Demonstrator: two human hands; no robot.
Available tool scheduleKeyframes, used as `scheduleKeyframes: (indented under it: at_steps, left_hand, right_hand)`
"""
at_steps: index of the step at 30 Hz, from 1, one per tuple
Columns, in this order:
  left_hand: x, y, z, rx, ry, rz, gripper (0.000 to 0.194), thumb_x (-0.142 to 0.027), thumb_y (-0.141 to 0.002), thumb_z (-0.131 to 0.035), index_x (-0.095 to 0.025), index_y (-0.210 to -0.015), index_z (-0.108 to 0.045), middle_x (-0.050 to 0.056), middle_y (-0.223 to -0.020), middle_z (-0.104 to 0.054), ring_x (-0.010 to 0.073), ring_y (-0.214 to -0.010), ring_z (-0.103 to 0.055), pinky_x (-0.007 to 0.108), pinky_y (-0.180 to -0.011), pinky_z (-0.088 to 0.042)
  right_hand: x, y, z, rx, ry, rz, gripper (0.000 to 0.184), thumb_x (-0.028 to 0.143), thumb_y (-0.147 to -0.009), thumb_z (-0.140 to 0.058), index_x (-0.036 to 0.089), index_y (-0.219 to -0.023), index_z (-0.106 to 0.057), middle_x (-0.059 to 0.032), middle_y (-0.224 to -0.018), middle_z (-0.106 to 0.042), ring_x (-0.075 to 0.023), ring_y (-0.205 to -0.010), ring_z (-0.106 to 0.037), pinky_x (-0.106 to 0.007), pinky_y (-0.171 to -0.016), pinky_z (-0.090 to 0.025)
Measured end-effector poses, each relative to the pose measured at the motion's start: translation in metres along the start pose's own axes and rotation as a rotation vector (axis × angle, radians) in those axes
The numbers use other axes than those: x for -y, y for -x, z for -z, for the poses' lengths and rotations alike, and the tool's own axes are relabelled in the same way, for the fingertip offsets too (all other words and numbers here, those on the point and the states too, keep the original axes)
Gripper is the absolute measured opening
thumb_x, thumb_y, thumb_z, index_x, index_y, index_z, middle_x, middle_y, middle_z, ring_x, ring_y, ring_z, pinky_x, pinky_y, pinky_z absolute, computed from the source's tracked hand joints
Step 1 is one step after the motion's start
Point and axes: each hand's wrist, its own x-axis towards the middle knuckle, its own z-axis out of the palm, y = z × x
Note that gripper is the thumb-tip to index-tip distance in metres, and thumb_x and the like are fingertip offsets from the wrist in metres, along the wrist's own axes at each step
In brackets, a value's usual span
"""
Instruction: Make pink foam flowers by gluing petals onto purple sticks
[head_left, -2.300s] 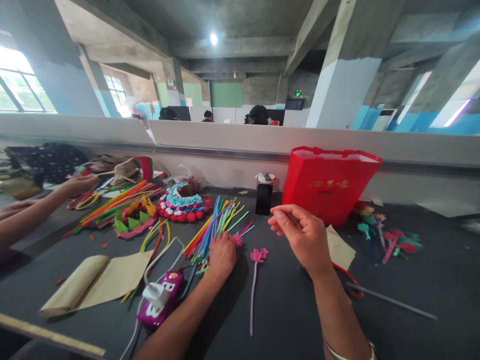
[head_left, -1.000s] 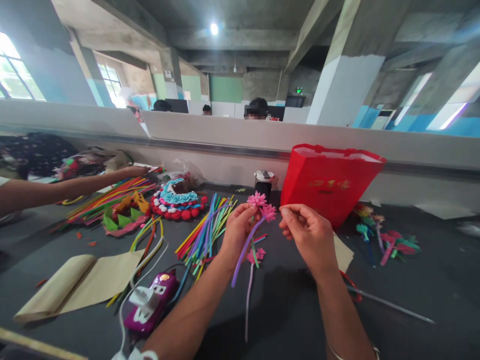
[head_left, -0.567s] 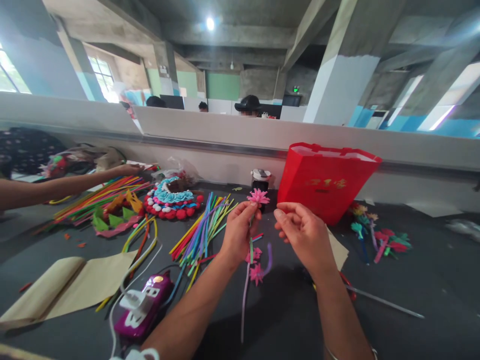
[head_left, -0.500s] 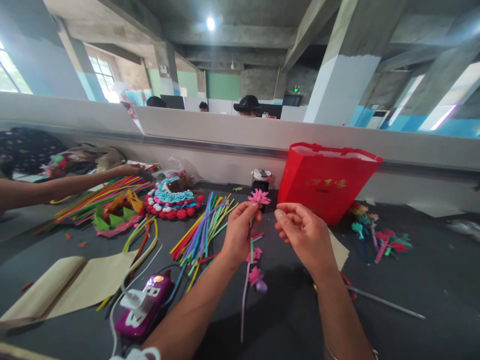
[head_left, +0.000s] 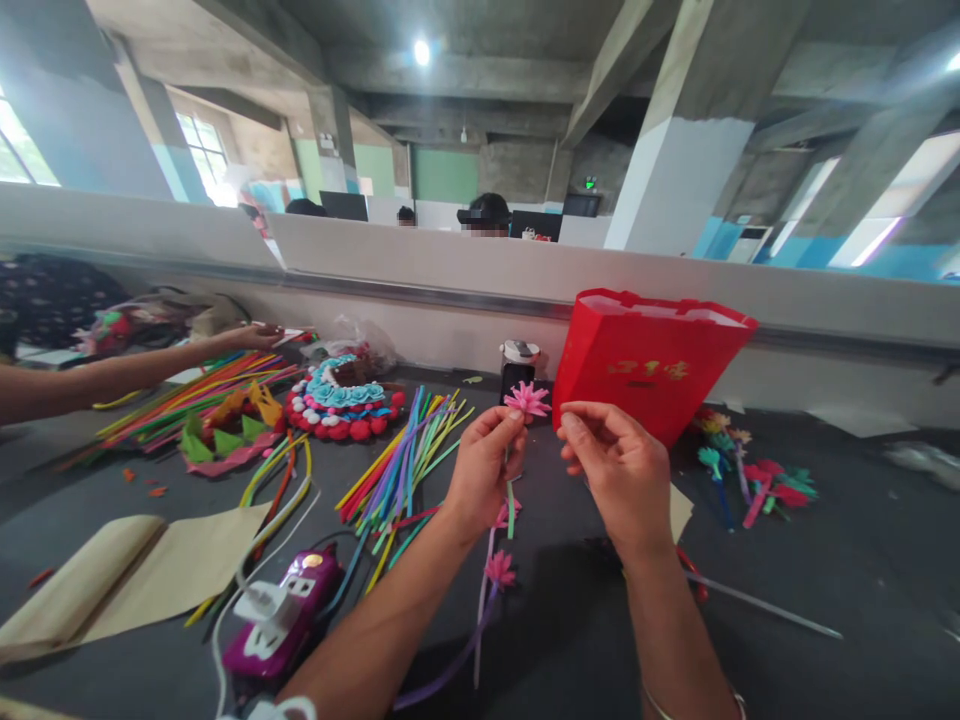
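Note:
My left hand pinches a pink craft flower just under its petals, and a pale green stem hangs below the fingers. To its right, my right hand is closed with thumb and fingertips together, apart from the flower. Whether anything thin is between those fingertips, I cannot make out. Below my left hand, another pink flower lies on the dark table beside a pale lilac stem. A purple strip curves from there toward my left forearm.
Colourful craft stems lie left of my hands. A red bag and a white-lidded bottle stand behind them. Nearer left are a purple power strip and an open notebook. Another person's arm reaches in; finished flowers lie right.
The pink flower in my left hand has tilted and shifted slightly right. My right hand stays closed beside it. A purple strip now shows by my left forearm. The other person's hand has moved slightly.

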Motion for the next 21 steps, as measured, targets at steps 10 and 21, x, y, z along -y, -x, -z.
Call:
scheduleKeyframes:
  at_steps: [10,21]
  left_hand:
    - [0.0019,0.0043,-0.0061,0.007,-0.019,-0.005,0.027,-0.036,-0.073,-0.075,-0.016,-0.072,-0.057,-0.006,-0.056,-0.048,0.0021,-0.039,-0.033,0.018,-0.039,-0.018]
    - [0.0047,0.0074,-0.007,0.023,-0.032,0.02,0.026,-0.037,-0.076,-0.073,-0.015,-0.075,-0.059,-0.007,-0.057,-0.043,0.0021,-0.041,-0.027,0.019,-0.039,-0.014]
  right_hand:
    - [-0.0026,-0.0015,-0.0028,0.026,0.01,0.033,0.025,0.041,-0.082,-0.068,0.019,-0.093,-0.072,-0.003,-0.076,-0.071,-0.0148,-0.059,-0.063,-0.024,-0.049,-0.052]
    - [-0.0047,-0.0004,-0.0028,0.024,0.13,0.137,0.022,0.042,-0.087,-0.063,0.021,-0.09,-0.073,-0.0019,-0.081,-0.072,-0.0141,-0.061,-0.062,-0.027,-0.061,-0.052]
